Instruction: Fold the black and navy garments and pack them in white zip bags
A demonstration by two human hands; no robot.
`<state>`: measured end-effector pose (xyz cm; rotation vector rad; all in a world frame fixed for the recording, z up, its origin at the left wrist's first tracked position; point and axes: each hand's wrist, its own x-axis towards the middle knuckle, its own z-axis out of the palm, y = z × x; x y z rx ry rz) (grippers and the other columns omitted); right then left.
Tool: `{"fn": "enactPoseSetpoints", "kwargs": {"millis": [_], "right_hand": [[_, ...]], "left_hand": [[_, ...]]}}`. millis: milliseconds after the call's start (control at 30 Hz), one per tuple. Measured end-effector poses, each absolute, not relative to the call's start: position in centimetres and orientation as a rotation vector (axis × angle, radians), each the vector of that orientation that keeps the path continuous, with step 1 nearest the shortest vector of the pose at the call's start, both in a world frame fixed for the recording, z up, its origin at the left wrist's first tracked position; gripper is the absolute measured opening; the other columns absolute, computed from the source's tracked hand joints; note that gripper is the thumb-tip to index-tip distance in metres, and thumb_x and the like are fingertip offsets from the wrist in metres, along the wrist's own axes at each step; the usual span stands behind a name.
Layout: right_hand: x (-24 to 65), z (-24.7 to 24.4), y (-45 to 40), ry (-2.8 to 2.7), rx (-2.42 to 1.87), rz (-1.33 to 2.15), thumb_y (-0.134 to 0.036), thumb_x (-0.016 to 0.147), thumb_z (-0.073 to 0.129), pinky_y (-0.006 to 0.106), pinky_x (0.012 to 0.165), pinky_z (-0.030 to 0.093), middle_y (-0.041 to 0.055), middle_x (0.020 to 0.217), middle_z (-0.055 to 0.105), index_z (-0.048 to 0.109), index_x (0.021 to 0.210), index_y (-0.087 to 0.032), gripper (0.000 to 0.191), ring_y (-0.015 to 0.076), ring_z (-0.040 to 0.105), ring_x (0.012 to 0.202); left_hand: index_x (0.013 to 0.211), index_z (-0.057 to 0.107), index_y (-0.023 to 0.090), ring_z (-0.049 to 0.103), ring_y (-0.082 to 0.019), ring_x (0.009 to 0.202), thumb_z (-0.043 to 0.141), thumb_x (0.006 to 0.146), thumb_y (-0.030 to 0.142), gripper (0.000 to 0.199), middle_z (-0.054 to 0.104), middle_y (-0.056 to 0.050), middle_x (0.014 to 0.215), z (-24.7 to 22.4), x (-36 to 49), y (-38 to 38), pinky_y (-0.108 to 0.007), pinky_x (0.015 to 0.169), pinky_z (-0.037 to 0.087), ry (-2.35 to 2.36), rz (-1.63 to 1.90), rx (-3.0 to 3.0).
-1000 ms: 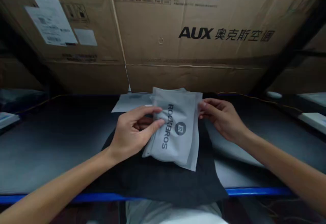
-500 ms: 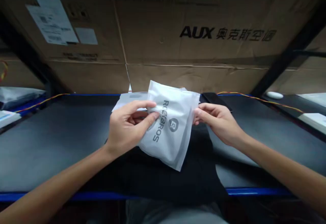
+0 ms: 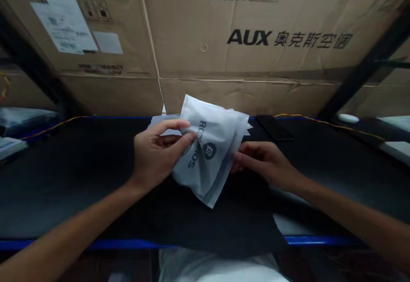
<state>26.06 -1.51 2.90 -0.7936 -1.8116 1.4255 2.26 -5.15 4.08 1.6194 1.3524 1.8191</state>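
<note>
A frosted white plastic bag (image 3: 213, 154) printed with a ROCKBROS logo is held up above a black cloth mat (image 3: 205, 220), crumpled and tilted. My left hand (image 3: 156, 154) grips its left side, with the thumb across the print and hiding some letters. My right hand (image 3: 262, 160) pinches the lower right edge, its fingertips partly behind the bag. A pale sheet of paper (image 3: 162, 120) lies behind the bag, mostly hidden by it and my left hand.
A black phone (image 3: 274, 127) lies on the dark table top (image 3: 64, 179) behind my right hand. An orange wire (image 3: 336, 124) runs along the back. A large AUX cardboard box (image 3: 250, 38) stands beyond. The table's blue front edge (image 3: 320, 240) is near my lap.
The bag has lifted and tilted further, with its top swung to the left and its surface more crumpled. My right hand has dropped lower along the bag's edge.
</note>
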Motion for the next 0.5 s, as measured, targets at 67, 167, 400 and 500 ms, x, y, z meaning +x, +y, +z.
{"fn": "enactPoseSetpoints", "kwargs": {"millis": [67,167,400,500], "right_hand": [[25.9,2.7,-1.7,-1.826,-0.790,1.457,-0.044,0.085,0.075,0.026,0.066,0.053,0.0046,0.075,0.076,0.073,0.079,-0.016,0.029,0.0147,0.069,0.068],[25.6,2.4,-2.0,-1.834,-0.789,1.497,-0.043,0.086,0.074,0.027,0.068,0.054,0.0046,0.076,0.076,0.073,0.081,-0.016,0.028,0.0155,0.070,0.070],[25.4,2.9,-2.3,-1.782,-0.801,1.293,-0.043,0.084,0.074,0.026,0.066,0.053,0.0006,0.072,0.070,0.070,0.079,-0.018,0.025,0.0146,0.064,0.068],[25.5,3.0,-2.2,-1.761,-0.777,1.209,-0.043,0.086,0.072,0.026,0.066,0.053,0.0005,0.073,0.068,0.069,0.079,-0.019,0.025,0.0148,0.063,0.068]], "left_hand": [[0.092,0.074,0.014,0.072,-0.015,0.060,0.084,0.070,0.029,0.029,0.076,-0.002,0.079,4.1,2.3,-5.1,-0.020,0.054,0.059,1.368,1.795,1.557],[0.094,0.072,0.014,0.069,-0.014,0.056,0.084,0.069,0.031,0.032,0.072,-0.001,0.072,4.0,2.3,-4.9,-0.020,0.050,0.055,1.371,1.756,1.466],[0.092,0.059,0.020,0.062,-0.008,0.057,0.084,0.061,0.020,0.039,0.067,0.004,0.083,5.0,1.5,-4.2,-0.017,0.052,0.051,1.071,1.674,1.293],[0.101,0.061,0.020,0.067,-0.015,0.060,0.078,0.069,0.031,0.038,0.072,0.000,0.083,5.5,1.1,-4.0,-0.024,0.054,0.055,0.873,1.414,1.091]]}}
